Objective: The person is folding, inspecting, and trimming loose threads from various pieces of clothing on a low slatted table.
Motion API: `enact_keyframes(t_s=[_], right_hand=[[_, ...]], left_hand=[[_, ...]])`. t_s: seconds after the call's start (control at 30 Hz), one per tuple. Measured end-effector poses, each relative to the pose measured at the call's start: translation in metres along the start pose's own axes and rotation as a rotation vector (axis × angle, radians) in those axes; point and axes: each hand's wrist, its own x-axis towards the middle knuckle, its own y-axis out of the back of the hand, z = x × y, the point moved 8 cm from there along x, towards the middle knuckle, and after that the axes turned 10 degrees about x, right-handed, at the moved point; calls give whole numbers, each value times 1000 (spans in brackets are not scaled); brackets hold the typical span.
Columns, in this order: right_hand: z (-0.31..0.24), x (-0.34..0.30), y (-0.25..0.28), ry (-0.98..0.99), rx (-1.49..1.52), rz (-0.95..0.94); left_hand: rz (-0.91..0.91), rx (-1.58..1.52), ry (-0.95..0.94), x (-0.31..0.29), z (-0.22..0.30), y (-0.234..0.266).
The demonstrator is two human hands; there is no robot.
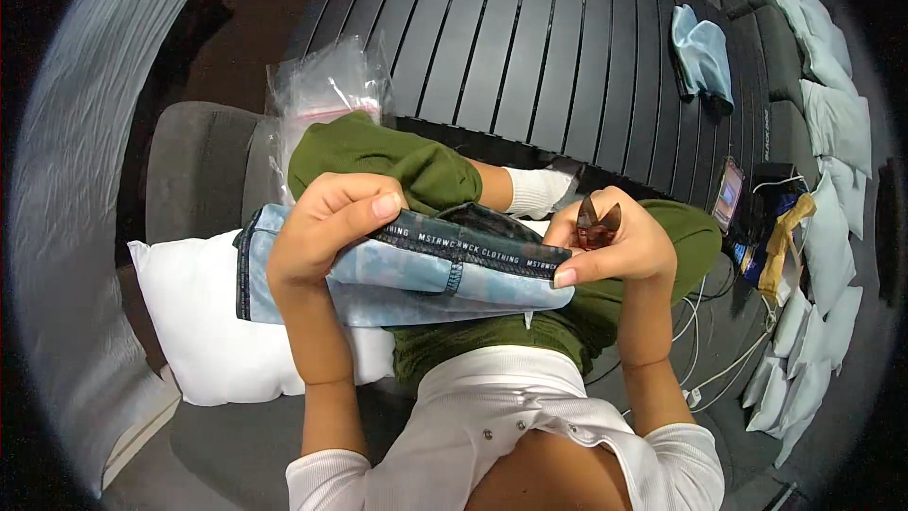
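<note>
A mottled light-blue cloth tube with black printed bands at its edges stretches between my hands, over my lap. My left hand pinches the black band near its left part, thumb on top. My right hand grips the band's right end between thumb and fingers. A brown, see-through, two-pointed object also sits in my right hand, against the curled fingers. Its exact kind does not show. Inside the band's opening, dark lining is partly visible. The cloth's lower side rests near my green trousers.
A white pillow lies at my left. Ahead stands a black slatted table with another light-blue cloth piece. Clear plastic bags are by my knee. At right are a phone, white cables and several pale pillows.
</note>
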Motion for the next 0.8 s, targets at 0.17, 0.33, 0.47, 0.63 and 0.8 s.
enact_keyframes(t_s=[0.17, 0.33, 0.47, 0.63, 0.8], right_hand=[[0, -3, 0, -14, -24, 2], [-5, 11, 46, 237, -263, 274], [-3, -8, 164, 381, -1140, 1027], [17, -48, 250, 303, -1260, 1373], [27, -61, 271, 89, -1362, 1524]], left_hand=[[-194, 164, -238, 2, 19, -19], [223, 1152, -415, 3, 34, -23], [310, 1188, -266, -5, 31, -30], [310, 1061, 14, -24, -9, -11], [416, 808, -98, -31, -6, -14]])
